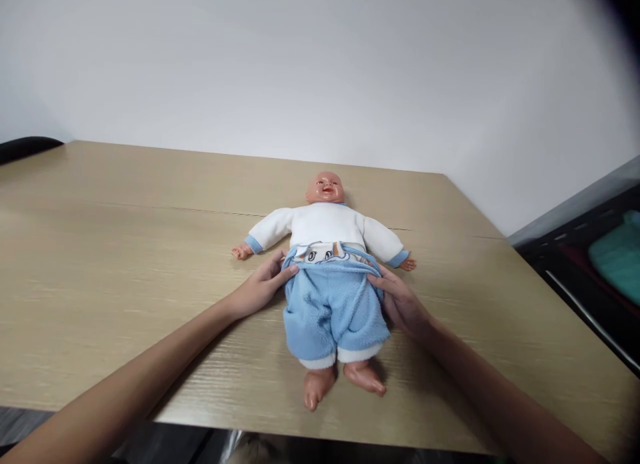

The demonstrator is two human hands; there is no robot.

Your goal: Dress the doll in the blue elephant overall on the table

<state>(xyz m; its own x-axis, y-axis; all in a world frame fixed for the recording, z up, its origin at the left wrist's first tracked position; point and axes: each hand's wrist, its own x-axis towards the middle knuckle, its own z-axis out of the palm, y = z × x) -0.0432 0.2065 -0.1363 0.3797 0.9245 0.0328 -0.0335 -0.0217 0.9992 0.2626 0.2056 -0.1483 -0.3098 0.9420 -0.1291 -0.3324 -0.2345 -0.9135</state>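
A baby doll (325,187) lies on its back on the wooden table (125,251), head pointing away from me. It wears a white top (325,225) with blue cuffs and fluffy light blue trousers (330,311). My left hand (263,287) grips the trousers' waistband at the doll's right hip, thumb on top. My right hand (400,301) grips the waistband at the other hip. Both sets of fingers are closed on the fabric. The trousers' blue straps (360,254) lie loose over the doll's belly. The bare feet (345,381) point toward me.
A white wall rises behind the table. A dark chair back (25,147) shows at the far left. To the right, beyond the table's edge, stands a dark shelf or bin (590,251) with a teal cloth (617,254) in it.
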